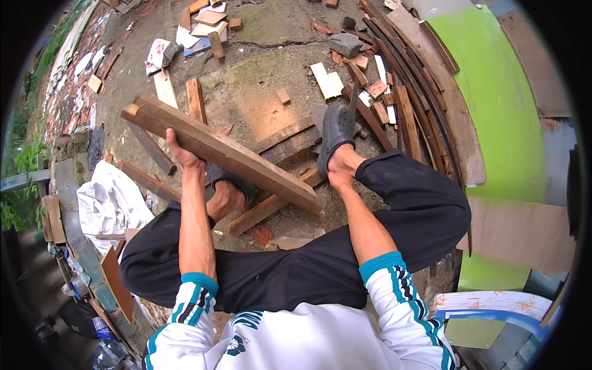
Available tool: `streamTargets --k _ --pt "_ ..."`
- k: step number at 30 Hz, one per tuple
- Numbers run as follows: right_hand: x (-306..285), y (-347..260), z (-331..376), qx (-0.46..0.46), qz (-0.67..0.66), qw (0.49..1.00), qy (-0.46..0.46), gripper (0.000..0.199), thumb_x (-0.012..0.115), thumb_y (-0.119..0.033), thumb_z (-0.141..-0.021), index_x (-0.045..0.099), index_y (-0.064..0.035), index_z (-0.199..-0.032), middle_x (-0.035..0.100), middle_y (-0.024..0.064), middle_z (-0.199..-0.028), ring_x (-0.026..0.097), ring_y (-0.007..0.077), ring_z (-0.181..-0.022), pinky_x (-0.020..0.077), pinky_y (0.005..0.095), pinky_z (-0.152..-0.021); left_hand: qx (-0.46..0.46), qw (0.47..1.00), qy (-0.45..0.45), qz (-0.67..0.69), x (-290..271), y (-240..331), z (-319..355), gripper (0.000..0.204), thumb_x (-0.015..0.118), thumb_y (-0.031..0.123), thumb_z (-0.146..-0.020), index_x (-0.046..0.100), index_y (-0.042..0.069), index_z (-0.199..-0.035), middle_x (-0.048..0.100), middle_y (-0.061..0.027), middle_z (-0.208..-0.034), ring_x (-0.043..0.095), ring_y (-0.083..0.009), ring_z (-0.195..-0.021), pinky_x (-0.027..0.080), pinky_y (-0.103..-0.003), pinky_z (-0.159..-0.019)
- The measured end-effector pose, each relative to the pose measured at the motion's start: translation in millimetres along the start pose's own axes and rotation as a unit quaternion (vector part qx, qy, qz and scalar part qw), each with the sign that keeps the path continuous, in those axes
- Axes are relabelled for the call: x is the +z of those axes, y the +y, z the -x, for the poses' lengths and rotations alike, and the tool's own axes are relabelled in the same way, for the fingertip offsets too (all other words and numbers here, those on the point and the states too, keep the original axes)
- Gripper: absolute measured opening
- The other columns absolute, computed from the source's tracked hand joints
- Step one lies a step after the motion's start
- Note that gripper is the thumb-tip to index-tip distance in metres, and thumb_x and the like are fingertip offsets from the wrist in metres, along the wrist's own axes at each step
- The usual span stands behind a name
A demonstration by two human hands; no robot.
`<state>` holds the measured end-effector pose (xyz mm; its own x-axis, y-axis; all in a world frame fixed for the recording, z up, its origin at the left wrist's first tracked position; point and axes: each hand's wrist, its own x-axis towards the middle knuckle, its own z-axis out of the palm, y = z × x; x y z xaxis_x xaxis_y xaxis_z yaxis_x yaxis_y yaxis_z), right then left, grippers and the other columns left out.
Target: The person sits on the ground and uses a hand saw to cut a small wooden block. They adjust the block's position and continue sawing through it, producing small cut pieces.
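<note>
A long brown wooden beam (228, 154) lies slantwise in front of me, from upper left to lower right, raised at its left end. My left hand (185, 157) grips it near that end, thumb up along the near side and fingers hidden beneath. At my right ankle, beside the grey clog (337, 129), is my right hand (338, 179); its fingers are hidden, so whether it holds anything does not show. Below the beam, a narrower wood strip (259, 214) and a dark plank (290, 143) lie on the ground. My other clog (245, 185) is partly covered by the beam.
Scrap wood pieces (209, 21) are strewn at the far left. On the right lie long curved dark strips (425, 92), wood offcuts (376, 89) and a green panel (493, 80). A grey stone (345, 44) sits far ahead. A white sack (111, 200) is at left.
</note>
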<state>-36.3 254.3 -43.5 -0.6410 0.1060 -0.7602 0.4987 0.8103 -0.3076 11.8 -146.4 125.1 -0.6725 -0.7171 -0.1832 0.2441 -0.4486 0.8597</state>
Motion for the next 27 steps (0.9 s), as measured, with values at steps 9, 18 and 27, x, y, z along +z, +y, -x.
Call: streamTargets --k 9,18,27 --pt "68.3 14.8 14.7 0.154 -0.259 0.932 -0.203 0.037 0.050 -0.035 -0.098 0.069 -0.0091 -0.117 0.068 0.0095 -0.103 0.050 0.0202 -0.067 0.0439 0.0404 -0.062 0.093 0.988 0.120 -0.007 -151.4 96.0 -13.0 0.080 0.051 0.071 -0.086 0.051 0.014 -0.142 0.061 -0.0139 -0.129 0.059 -0.0364 -0.118 0.046 -0.059 -0.105" --pt "117.6 1.1 29.5 0.119 -0.364 0.878 -0.286 0.026 0.051 -0.035 -0.100 0.071 -0.0204 -0.091 0.061 -0.0010 -0.078 0.048 0.0130 -0.064 0.0330 0.0321 -0.054 0.093 0.979 0.174 0.058 -264.5 75.4 25.5 0.107 0.065 0.081 -0.069 0.043 0.014 -0.149 0.051 -0.0154 -0.146 0.051 -0.0440 -0.131 0.038 -0.067 -0.111" --pt "53.9 -30.7 56.8 0.130 -0.419 0.874 -0.208 0.019 0.065 -0.026 -0.098 0.072 -0.0088 -0.095 0.060 -0.0035 -0.070 0.037 0.0070 -0.049 0.0252 0.0266 -0.043 0.069 0.958 0.259 0.106 -281.1 67.0 29.9 0.107 0.067 0.082 -0.066 0.047 0.014 -0.147 0.051 -0.0146 -0.145 0.049 -0.0406 -0.133 0.039 -0.064 -0.111"
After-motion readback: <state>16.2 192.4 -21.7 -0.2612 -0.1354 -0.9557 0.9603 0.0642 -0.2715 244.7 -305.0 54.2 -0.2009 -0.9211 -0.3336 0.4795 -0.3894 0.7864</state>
